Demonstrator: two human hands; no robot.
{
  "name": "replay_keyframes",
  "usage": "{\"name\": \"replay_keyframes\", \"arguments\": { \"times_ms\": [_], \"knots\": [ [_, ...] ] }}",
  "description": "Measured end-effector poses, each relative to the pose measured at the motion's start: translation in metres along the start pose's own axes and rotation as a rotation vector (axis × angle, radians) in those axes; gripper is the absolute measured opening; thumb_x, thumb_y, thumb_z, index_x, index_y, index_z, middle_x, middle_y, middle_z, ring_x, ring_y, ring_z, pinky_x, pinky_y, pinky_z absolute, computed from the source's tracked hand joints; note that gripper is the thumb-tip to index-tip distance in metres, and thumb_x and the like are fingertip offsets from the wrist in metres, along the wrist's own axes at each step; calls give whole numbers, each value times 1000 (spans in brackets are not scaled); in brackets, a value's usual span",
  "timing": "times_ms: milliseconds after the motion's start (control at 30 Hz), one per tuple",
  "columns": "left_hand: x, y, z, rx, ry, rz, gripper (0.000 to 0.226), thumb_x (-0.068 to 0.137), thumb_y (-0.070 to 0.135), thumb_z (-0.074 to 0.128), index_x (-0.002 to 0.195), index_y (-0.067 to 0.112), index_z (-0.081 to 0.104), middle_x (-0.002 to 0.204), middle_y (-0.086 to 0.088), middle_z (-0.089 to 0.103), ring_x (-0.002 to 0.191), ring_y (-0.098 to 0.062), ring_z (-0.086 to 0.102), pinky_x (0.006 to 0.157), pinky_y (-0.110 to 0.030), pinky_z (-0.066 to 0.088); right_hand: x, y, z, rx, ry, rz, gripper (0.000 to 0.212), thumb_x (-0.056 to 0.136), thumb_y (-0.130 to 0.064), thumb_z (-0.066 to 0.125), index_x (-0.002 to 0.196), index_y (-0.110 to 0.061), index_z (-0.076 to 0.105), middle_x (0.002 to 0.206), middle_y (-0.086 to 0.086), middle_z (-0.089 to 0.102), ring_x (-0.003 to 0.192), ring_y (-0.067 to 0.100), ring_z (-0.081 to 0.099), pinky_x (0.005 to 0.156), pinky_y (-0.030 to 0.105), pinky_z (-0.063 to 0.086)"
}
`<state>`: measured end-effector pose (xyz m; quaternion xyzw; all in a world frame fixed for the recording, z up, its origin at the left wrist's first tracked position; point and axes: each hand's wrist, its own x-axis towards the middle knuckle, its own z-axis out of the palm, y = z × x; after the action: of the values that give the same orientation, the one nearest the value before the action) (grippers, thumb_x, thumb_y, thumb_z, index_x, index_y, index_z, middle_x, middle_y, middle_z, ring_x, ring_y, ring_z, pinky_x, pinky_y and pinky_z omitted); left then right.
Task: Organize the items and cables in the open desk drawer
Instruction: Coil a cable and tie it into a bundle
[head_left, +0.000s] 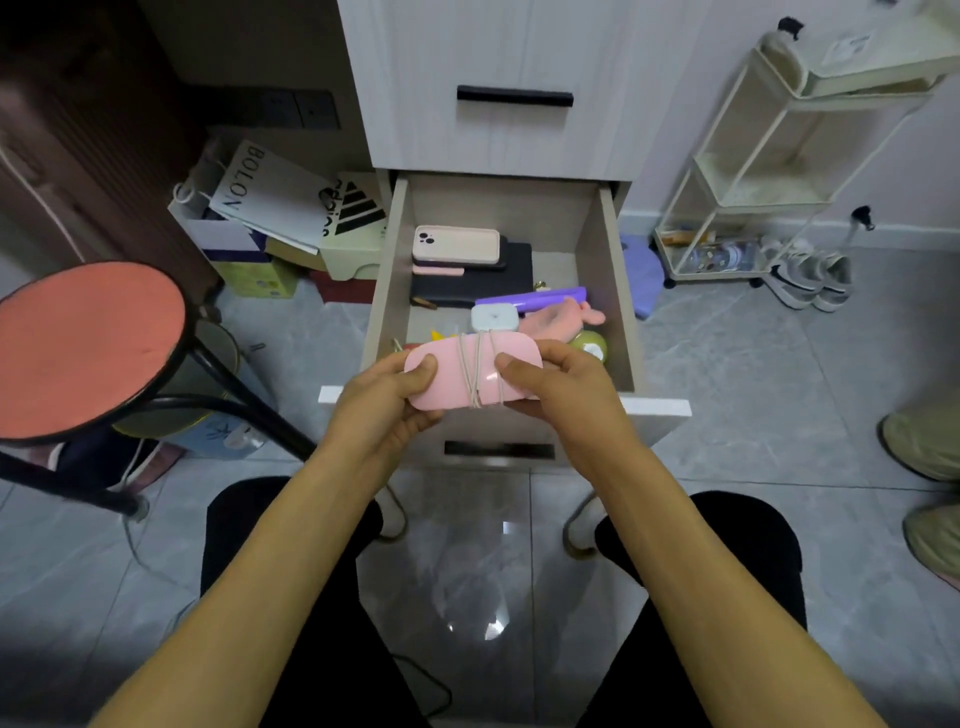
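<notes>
While the drawer (613, 291) of the white cabinet (488, 78) is pulled out, a pink oval case (457, 376) is being held just above its front edge, so it's out of the drawer and in the hands. A whitish cable (480, 371) is wrapped around the middle of the case in a few loops. The left hand (387, 400) is gripping the left end, thumb pressed flat on top and the other fingers curled underneath. The right hand (558, 382) is gripping the right side, thumb laid on top right next to the cable loops, the rest of the fingers tucked behind and under the case, mostly hidden.

Inside the drawer, a pale pink phone case (456, 244) is stacked on a dark flat wallet-like thing (467, 291) at the back left. A purple bar-shaped item (530, 299) is lying across the middle, with a small light blue square gadget (494, 317) just in front of it and something pink and soft (561, 317) beside it on the right. A round yellow-green object (589, 345) is peeking out by the right hand; what it is can't be told.

A red-topped stool (88, 343) is seen on the left, paper shopping bags (275, 202) are piled beside the cabinet, and a cream rolling cart (779, 156) with sneakers (810, 278) next to it is off to the right.
</notes>
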<state>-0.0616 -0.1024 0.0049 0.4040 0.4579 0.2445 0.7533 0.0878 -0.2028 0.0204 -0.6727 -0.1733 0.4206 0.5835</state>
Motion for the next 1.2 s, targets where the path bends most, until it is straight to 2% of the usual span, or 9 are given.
{"name": "replay_keyframes", "arguments": {
  "times_ms": [200, 300, 400, 533, 633, 767, 900, 1000, 1200],
  "knots": [
    [60, 40, 17, 376, 79, 101, 19, 92, 26, 67, 108, 16, 67, 100, -3, 71, 88, -16, 70, 66, -29, 60, 71, -30, 2, 85, -32, 184, 30, 83, -14, 73, 109, -1, 64, 96, 20, 72, 83, 39, 71, 74, 63, 55],
    [108, 54, 17, 749, 51, 302, 16, 92, 31, 65, 101, 19, 66, 90, 3, 70, 82, -13, 67, 67, -29, 59, 120, -31, 6, 59, 46, 217, 29, 83, -14, 73, 107, -3, 62, 93, 17, 72, 79, 29, 71, 68, 50, 60],
    [157, 64, 11, 1205, 42, 537, 19, 92, 28, 63, 108, 18, 66, 95, 4, 68, 87, -13, 63, 74, -23, 51, 170, -23, 15, 50, 149, 222, 26, 83, -12, 74, 103, -1, 63, 102, 17, 70, 88, 27, 67, 76, 39, 59],
    [220, 79, 3, 1634, -18, 774, 23, 90, 26, 60, 106, 14, 70, 96, -8, 70, 94, -26, 59, 85, -37, 49, 227, -20, 28, 51, 191, 273, 8, 88, -7, 67, 87, -5, 60, 108, 19, 65, 97, 32, 65, 71, 39, 58],
    [259, 90, 5, 1863, -85, 870, 22, 90, 27, 55, 100, 16, 72, 89, -6, 69, 93, -25, 57, 97, -36, 38, 270, -25, 34, 93, 240, 292, 13, 89, -4, 64, 100, 0, 57, 112, 20, 64, 101, 34, 64, 78, 43, 58],
    [280, 89, 6, 1842, -32, 955, 16, 88, 24, 60, 90, 17, 75, 77, -8, 68, 90, -29, 60, 116, -46, 22, 307, -30, 41, 198, 247, 260, 15, 90, -3, 61, 105, -3, 56, 107, 14, 62, 97, 29, 62, 62, 31, 56],
    [297, 78, 5, 1661, -3, 875, 21, 91, 28, 55, 92, 20, 74, 72, -4, 68, 82, -23, 60, 122, -38, 10, 348, -19, 51, 154, 254, 255, 13, 89, -8, 66, 85, -5, 54, 103, 12, 61, 98, 30, 63, 80, 40, 58],
    [296, 76, 9, 1610, 10, 869, 24, 92, 30, 51, 93, 22, 74, 74, -2, 67, 82, -20, 61, 122, -34, 7, 368, -6, 58, -133, 219, 194, 17, 87, -18, 68, 93, -3, 63, 102, 13, 66, 96, 27, 64, 89, 41, 55],
    [298, 77, 6, 1602, 27, 841, 17, 91, 28, 58, 94, 23, 74, 73, 3, 66, 83, -16, 60, 122, -29, 4, 374, 2, 67, -607, 184, -49, 30, 90, -24, 67, 101, 3, 62, 92, 11, 61, 80, 23, 57, 55, 23, 42]
  ]
}}
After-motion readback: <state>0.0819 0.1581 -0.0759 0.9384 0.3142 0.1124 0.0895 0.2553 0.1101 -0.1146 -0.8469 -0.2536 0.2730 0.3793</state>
